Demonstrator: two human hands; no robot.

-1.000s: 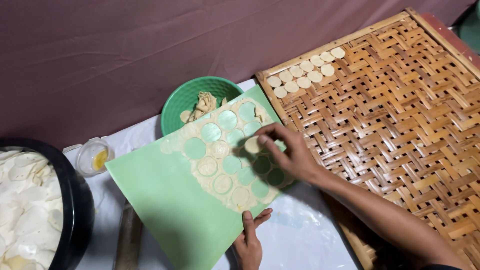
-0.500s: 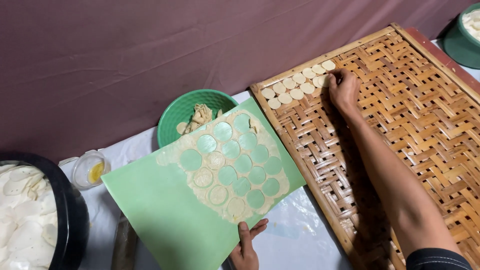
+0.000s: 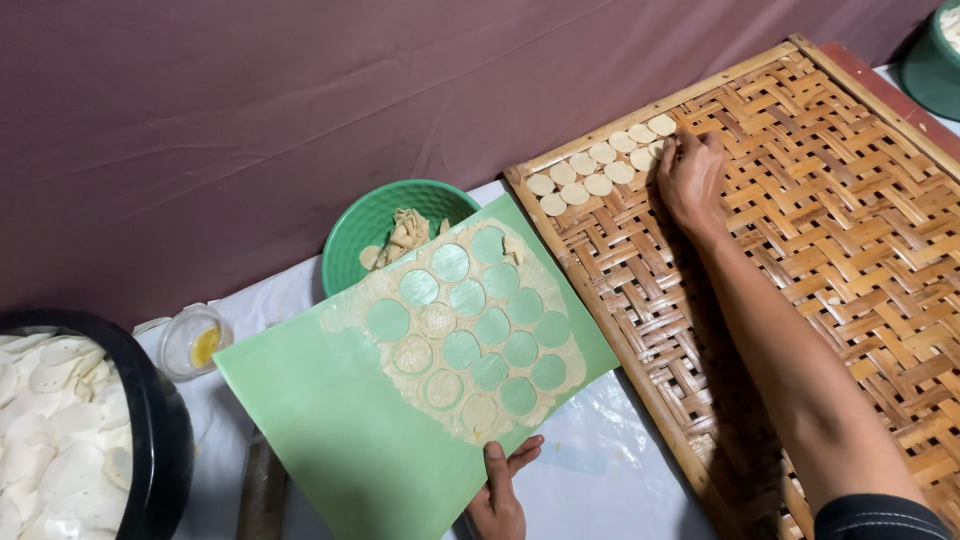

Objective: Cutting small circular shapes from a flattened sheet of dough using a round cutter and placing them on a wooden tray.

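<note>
Dough discs (image 3: 600, 165) look soft, tearable, best lifted by edges; right hand (image 3: 690, 175) fingers pinched at tray's (image 3: 800, 250) twelve o'clock row, left hand (image 3: 500, 490) grips mat (image 3: 330, 420)

A dull purplish-brown cloth backdrop (image 3: 300, 110) is hanging across the whole far side, creased in long slanting folds and catching soft, even light. Below it a white plastic sheet covering (image 3: 620, 480) is lying over the work surface, wrinkling slightly near its front edge. At the far right corner a strip of reddish-brown wooden edging (image 3: 880, 85) is showing.
</note>
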